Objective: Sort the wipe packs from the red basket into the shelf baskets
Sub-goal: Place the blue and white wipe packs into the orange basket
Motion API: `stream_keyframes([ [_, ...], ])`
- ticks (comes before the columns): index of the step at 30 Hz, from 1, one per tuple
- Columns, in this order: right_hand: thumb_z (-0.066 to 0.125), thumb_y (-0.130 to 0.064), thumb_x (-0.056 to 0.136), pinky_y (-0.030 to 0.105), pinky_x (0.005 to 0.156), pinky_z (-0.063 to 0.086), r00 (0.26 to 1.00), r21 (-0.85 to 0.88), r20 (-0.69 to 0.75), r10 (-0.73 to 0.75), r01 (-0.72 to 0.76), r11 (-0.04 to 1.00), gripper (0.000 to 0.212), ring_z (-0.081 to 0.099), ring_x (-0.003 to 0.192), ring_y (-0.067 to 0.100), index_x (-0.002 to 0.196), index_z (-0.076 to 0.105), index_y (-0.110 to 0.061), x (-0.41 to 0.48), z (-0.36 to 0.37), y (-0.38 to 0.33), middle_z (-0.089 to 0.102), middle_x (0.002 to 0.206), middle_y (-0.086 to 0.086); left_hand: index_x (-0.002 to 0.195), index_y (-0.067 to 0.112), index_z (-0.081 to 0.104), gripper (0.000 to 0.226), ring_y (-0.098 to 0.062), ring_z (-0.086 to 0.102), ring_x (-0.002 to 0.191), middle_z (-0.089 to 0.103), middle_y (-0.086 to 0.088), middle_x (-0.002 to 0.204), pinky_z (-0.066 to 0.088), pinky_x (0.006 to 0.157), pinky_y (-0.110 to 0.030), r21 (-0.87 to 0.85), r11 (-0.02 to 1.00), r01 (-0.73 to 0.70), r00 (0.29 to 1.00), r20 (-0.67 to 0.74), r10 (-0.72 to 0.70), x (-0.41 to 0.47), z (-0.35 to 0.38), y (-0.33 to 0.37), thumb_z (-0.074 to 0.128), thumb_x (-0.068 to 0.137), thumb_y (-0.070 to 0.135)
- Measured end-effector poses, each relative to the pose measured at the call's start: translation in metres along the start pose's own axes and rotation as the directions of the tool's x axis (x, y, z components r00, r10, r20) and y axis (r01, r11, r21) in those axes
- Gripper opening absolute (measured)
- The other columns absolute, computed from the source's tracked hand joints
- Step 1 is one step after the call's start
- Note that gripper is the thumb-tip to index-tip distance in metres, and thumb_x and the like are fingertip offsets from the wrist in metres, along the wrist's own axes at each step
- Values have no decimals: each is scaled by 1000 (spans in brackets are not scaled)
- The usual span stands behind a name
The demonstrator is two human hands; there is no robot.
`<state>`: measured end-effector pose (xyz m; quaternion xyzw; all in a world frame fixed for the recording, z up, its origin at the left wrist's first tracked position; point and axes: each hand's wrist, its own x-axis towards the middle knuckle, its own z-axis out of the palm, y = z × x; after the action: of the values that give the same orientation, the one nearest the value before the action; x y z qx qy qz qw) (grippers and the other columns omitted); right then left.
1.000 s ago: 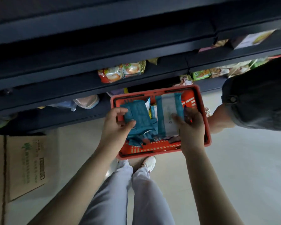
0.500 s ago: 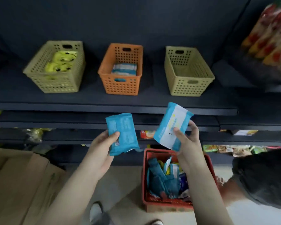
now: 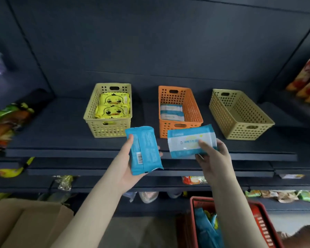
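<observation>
1. Grip: my left hand (image 3: 127, 167) grips a plain blue pack (image 3: 144, 149) at centre frame, with the thumb on its left edge and the fingers curled behind. My right hand (image 3: 215, 158) pinches a white-and-blue pack (image 3: 190, 142) just right of it, thumb across the face. Both packs are held in the air in front of the shelf edge (image 3: 61, 153), in no basket.
2. Done: the left olive basket (image 3: 100, 127), upper centre-left, holds two yellow duck packs (image 3: 113, 106). The orange basket (image 3: 193, 108), centre, holds white-and-blue packs (image 3: 171, 111) at its far end; the count is unclear.
3. Not done: the right olive basket (image 3: 243, 129) shows nothing inside from this angle.
4. Remaining: the red basket (image 3: 261, 224), lower right corner, holds more blue packs (image 3: 204, 228) with some yellow among them. I cannot tell how many.
5. Judgement: sorting is partway. The right-hand pack appears to match the orange basket's contents. The plain blue pack matches neither filled basket, so I judge it bound for the right olive basket.
</observation>
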<state>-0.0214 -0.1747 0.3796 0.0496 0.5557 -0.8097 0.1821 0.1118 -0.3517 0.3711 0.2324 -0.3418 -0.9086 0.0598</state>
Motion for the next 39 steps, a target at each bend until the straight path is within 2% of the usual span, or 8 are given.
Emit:
stream_keyframes([
  [4, 66, -4, 88, 27, 63, 58, 999, -10, -4, -49, 49, 999, 38, 69, 101, 26, 124, 56, -11, 29, 18, -16, 68, 114, 11, 142, 23, 43, 71, -34, 61, 117, 62, -19, 127, 39, 106, -49, -43, 999, 25, 998, 57, -22, 32, 3, 23, 24, 91, 69],
  [7, 65, -6, 89, 27, 62, 58, 997, -55, -3, -82, 82, 995, 28, 69, 100, 25, 116, 60, -7, 64, 32, -29, 68, 115, 14, 140, 22, 45, 72, -33, 60, 117, 63, -18, 127, 39, 106, -47, -58, 997, 45, 995, 97, -39, 63, 9, 42, 19, 92, 68],
  [13, 63, -2, 90, 46, 79, 59, 995, -282, 84, -51, 73, 957, 26, 69, 98, 28, 114, 54, -8, 167, 58, -37, 66, 112, 12, 133, 20, 54, 62, -27, 64, 112, 67, -14, 121, 46, 97, -44, 6, 1000, 6, 1000, -2, -6, 144, 21, 85, 35, 93, 63],
  [21, 62, 2, 86, 43, 85, 56, 950, -877, 98, 295, -57, 476, 45, 63, 97, 22, 119, 41, -22, 266, 84, -4, 62, 107, 5, 131, 26, 54, 60, -16, 58, 115, 66, -5, 121, 43, 98, -32, -48, 997, -57, 979, -199, 46, 229, 24, 117, 54, 84, 64],
  [26, 61, 4, 86, 43, 96, 50, 855, -875, -49, 516, -286, 391, 51, 59, 108, 27, 131, 45, -15, 281, 89, 21, 61, 117, 9, 128, 18, 58, 56, -14, 61, 100, 66, 0, 99, 49, 90, -31, 36, 998, -46, 972, -228, 53, 261, 30, 124, 62, 83, 51],
  [29, 64, 3, 84, 45, 99, 48, 833, -882, -77, 548, -313, 351, 50, 58, 112, 27, 129, 51, -16, 285, 87, 19, 62, 120, 8, 114, 18, 63, 32, -14, 69, 91, 70, 0, 95, 56, 74, -32, 100, 994, -35, 986, -159, 51, 277, 30, 126, 58, 91, 40],
  [33, 63, -4, 88, 39, 91, 50, 824, -918, -86, 560, -283, 276, 29, 59, 105, 23, 112, 55, -19, 277, 82, 15, 62, 112, 4, 112, 15, 63, 20, -17, 72, 87, 73, -4, 99, 58, 68, -35, 90, 995, -48, 966, -248, 69, 298, 24, 124, 55, 97, 26],
  [39, 62, -3, 87, 48, 102, 46, 818, -874, -50, 573, -314, 371, 30, 59, 112, 23, 104, 55, -27, 277, 83, 16, 63, 118, 3, 122, 18, 61, 30, -23, 70, 101, 71, -7, 113, 59, 69, -40, 20, 999, 25, 954, -298, -18, 309, 20, 125, 53, 97, 33],
])
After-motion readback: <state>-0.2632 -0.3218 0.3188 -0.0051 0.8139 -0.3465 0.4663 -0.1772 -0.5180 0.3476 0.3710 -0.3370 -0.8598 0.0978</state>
